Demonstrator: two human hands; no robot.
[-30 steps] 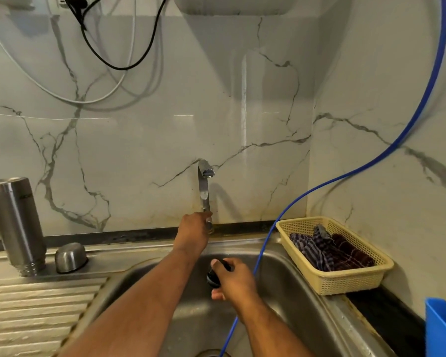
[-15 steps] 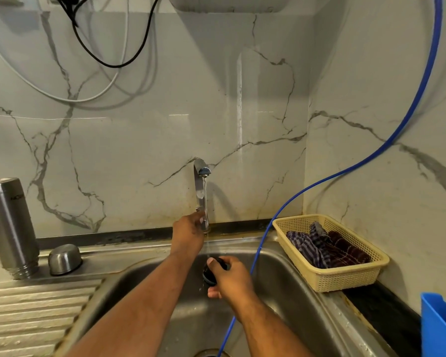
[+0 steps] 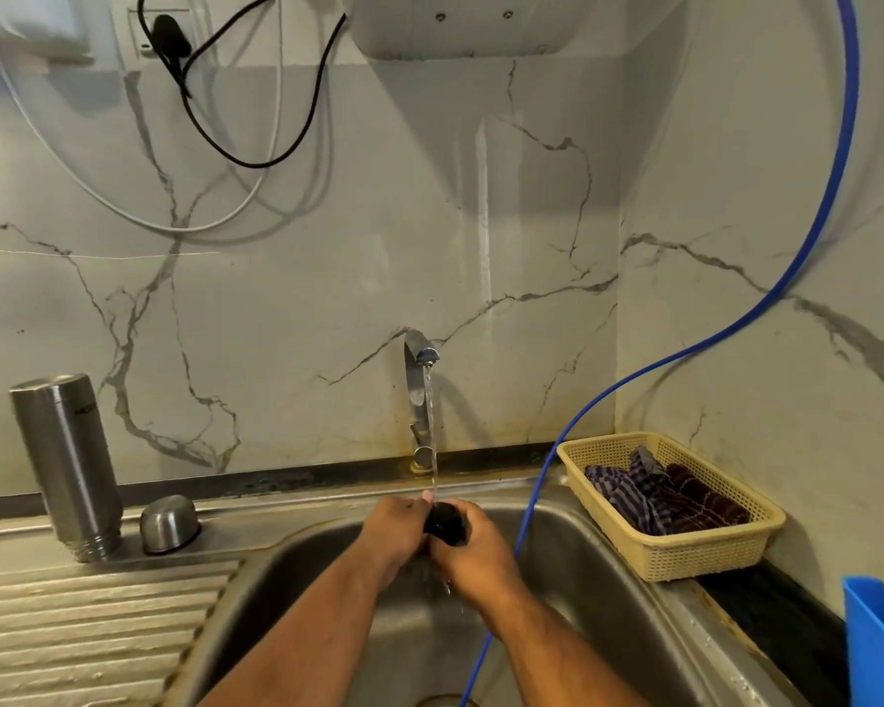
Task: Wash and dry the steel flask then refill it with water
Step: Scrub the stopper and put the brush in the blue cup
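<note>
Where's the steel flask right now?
Head view, far left: the steel flask stands threaded end down on the drainboard ledge, with the domed steel cap just to its right, well left of the tap.

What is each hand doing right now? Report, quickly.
Left hand: holds the black cap under the running tap.
Right hand: grips the same black cap.

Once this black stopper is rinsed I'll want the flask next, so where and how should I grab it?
Probably wrap the smooth middle of the steel flask, coming from the front. It stands upright, threaded mouth down, on the sink ledge; the steel cap sits by its right base.
</note>
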